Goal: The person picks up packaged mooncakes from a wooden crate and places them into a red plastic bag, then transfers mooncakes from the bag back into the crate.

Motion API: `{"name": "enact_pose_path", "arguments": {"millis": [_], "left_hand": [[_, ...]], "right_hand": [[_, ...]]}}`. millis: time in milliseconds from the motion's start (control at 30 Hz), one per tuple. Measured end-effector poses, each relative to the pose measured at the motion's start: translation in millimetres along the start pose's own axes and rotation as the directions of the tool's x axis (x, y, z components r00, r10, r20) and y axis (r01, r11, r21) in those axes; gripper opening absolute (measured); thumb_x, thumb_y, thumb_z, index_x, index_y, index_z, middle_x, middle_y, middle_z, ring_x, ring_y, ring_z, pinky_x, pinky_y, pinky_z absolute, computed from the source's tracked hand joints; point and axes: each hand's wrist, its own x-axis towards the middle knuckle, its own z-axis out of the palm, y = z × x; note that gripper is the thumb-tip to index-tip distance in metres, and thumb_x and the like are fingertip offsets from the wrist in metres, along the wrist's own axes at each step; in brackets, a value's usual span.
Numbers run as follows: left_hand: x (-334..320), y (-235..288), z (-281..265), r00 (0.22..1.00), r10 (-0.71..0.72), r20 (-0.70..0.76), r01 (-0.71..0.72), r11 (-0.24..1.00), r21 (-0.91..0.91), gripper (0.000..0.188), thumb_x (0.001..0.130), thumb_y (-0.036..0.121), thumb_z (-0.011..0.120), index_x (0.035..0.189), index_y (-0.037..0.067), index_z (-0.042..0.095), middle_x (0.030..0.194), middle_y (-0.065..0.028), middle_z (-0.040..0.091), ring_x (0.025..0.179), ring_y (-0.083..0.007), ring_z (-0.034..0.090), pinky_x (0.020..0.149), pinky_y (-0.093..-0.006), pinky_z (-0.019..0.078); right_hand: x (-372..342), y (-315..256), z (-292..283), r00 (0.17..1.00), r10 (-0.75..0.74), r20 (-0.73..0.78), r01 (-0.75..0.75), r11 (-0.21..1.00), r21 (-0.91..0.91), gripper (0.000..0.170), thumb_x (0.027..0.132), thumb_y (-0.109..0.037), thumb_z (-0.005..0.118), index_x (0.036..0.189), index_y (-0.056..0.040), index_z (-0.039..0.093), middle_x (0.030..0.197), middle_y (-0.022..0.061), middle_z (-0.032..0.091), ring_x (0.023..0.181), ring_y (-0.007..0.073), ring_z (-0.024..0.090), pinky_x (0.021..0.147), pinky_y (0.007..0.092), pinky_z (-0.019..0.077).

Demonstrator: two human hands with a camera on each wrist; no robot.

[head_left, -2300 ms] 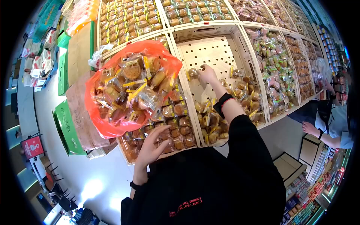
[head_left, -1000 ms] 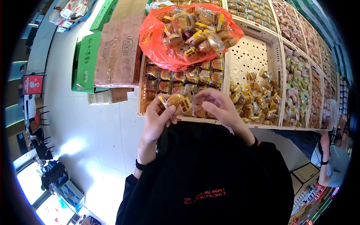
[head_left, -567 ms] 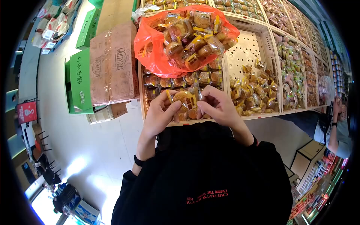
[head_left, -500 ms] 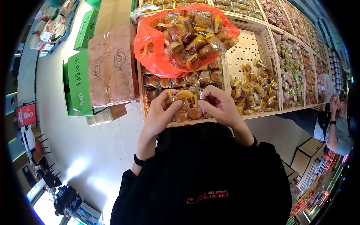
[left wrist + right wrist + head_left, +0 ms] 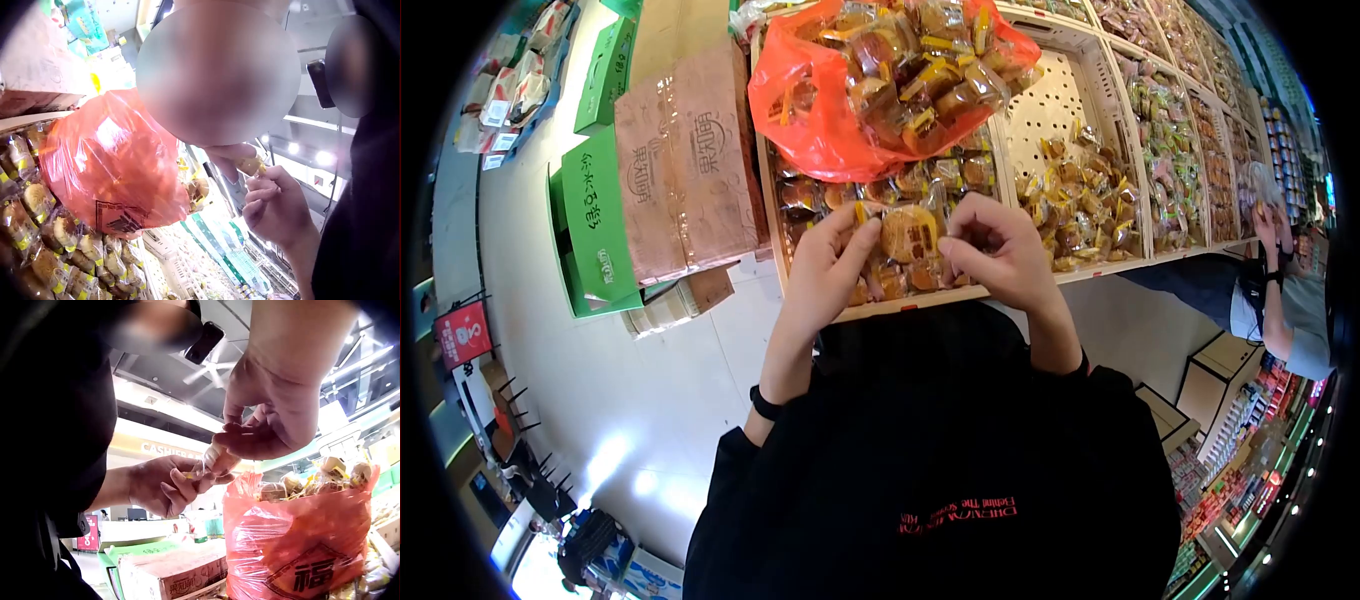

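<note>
Standing here, I see the person's two bare hands close in front of the dark top, above the front edge of the left crate (image 5: 907,304). Between them lies one wrapped cake (image 5: 908,236), face up to the head view. Its long axis runs crosswise from hand to hand, roughly along that front edge rather than away from the body. The left hand (image 5: 822,268) pinches its left end between thumb and fingers; the right hand (image 5: 1008,258) has thumb and forefinger closed at the right end, the other fingers curled in. Neither hand is nearer to it, as each has an end.

Just past the cake, packets in rows (image 5: 800,196) fill the crate. Beyond them, a little to the left, the red bag (image 5: 818,145) bulges with wrapped cakes, its mouth upward; it lies nearer the left hand. Off to the right, across the shared wall, loose packets (image 5: 1088,215) heap toward the front edge of the next crate (image 5: 1100,273), on the right hand's side, with perforated floor showing toward its back edge. Left of the crates is a brown carton (image 5: 690,165); farther off on the right, another person (image 5: 1280,315) stands alongside.
</note>
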Motion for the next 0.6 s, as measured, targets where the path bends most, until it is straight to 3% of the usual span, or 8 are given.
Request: {"name": "enact_pose_path", "arguments": {"millis": [67, 167, 233, 367, 467, 500, 600], "left_hand": [[1.4, -1.3, 0.9, 0.999, 0.044, 0.007, -0.044, 0.998, 0.048, 0.024, 0.093, 0.017, 0.047, 0.106, -0.003, 0.051, 0.072, -0.0034, 0.058, 0.053, -0.0061, 0.053, 0.043, -0.02, 0.0433], [-2.8, -1.1, 11.8, 0.999, 0.04, -0.017, -0.04, 0.999, 0.03, 0.023, 0.092, 0.015, 0.049, 0.106, -0.003, 0.051, 0.071, -0.0031, 0.058, 0.053, -0.0056, 0.053, 0.043, -0.0203, 0.0437], [-0.8, -6.6, 16.8, 0.998, 0.011, -0.054, -0.005, 0.994, 0.108, 0.022, 0.092, 0.015, 0.05, 0.106, -0.002, 0.052, 0.067, -0.0028, 0.057, 0.049, -0.0062, 0.052, 0.043, -0.0198, 0.0427], [-0.5, -13.7, 35.4, 0.99, 0.002, -0.138, 0.012, 0.995, 0.1, 0.019, 0.091, 0.015, 0.051, 0.101, -0.001, 0.056, 0.062, -0.0001, 0.053, 0.044, -0.0041, 0.047, 0.039, -0.0188, 0.0364], [1.4, -12.2, 44.2, 0.976, -0.077, -0.201, 0.103, 0.987, 0.121, 0.018, 0.09, 0.015, 0.052, 0.096, -0.001, 0.058, 0.058, 0.0022, 0.049, 0.043, -0.0034, 0.044, 0.039, -0.019, 0.0358], [5.6, -18.1, 46.6, 0.968, -0.049, -0.246, 0.086, 0.986, 0.144, 0.018, 0.09, 0.016, 0.053, 0.087, -0.001, 0.059, 0.056, 0.0037, 0.046, 0.042, -0.0023, 0.039, 0.04, -0.0193, 0.0324], [18.9, -26.1, 57.4, 0.965, 0.066, -0.254, -0.001, 0.97, 0.245, 0.02, 0.09, 0.015, 0.054, 0.08, -0.001, 0.058, 0.053, 0.0051, 0.042, 0.045, -0.001, 0.034, 0.042, -0.0201, 0.0276]], "right_hand": [[2.0, 6.4, -3.0, 0.999, -0.025, -0.046, 0.023, 0.999, -0.041, 0.014, 0.082, -0.009, 0.063, 0.084, -0.001, 0.052, 0.066, -0.0011, 0.054, 0.055, 0.0022, 0.05, 0.048, 0.0182, 0.0393], [2.4, 9.2, -7.9, 0.998, -0.016, -0.062, 0.014, 0.999, -0.029, 0.02, 0.081, -0.012, 0.065, 0.092, -0.0008, 0.053, 0.072, 0.0007, 0.057, 0.059, 0.0016, 0.049, 0.049, 0.0181, 0.0387], [3.3, 16.1, -17.9, 0.991, 0.131, 0.042, -0.131, 0.991, 0.014, 0.027, 0.081, -0.013, 0.066, 0.1, -0.0002, 0.052, 0.08, 0.003, 0.059, 0.066, 0.0033, 0.053, 0.055, 0.0184, 0.0429], [3.3, 12.1, -30.4, 0.967, 0.216, 0.137, -0.229, 0.969, 0.093, 0.028, 0.081, -0.012, 0.065, 0.102, 0.0015, 0.052, 0.085, 0.0047, 0.061, 0.074, 0.0079, 0.058, 0.066, 0.022, 0.0492], [4.1, 23.9, -43.3, 0.965, 0.21, 0.158, -0.229, 0.967, 0.111, 0.027, 0.082, -0.012, 0.065, 0.102, 0.0011, 0.052, 0.08, 0.0041, 0.061, 0.072, 0.0076, 0.058, 0.062, 0.0218, 0.0483], [3.9, 23.7, -48.0, 0.965, 0.207, 0.161, -0.226, 0.967, 0.114, 0.027, 0.082, -0.012, 0.065, 0.102, 0.0011, 0.052, 0.08, 0.0041, 0.061, 0.072, 0.0076, 0.058, 0.062, 0.0218, 0.0483], [0.0, 25.2, -63.9, 0.957, 0.243, 0.157, -0.262, 0.959, 0.111, 0.028, 0.081, -0.012, 0.065, 0.102, 0.0011, 0.052, 0.076, 0.0036, 0.061, 0.067, 0.0075, 0.057, 0.058, 0.0218, 0.0469]]}}
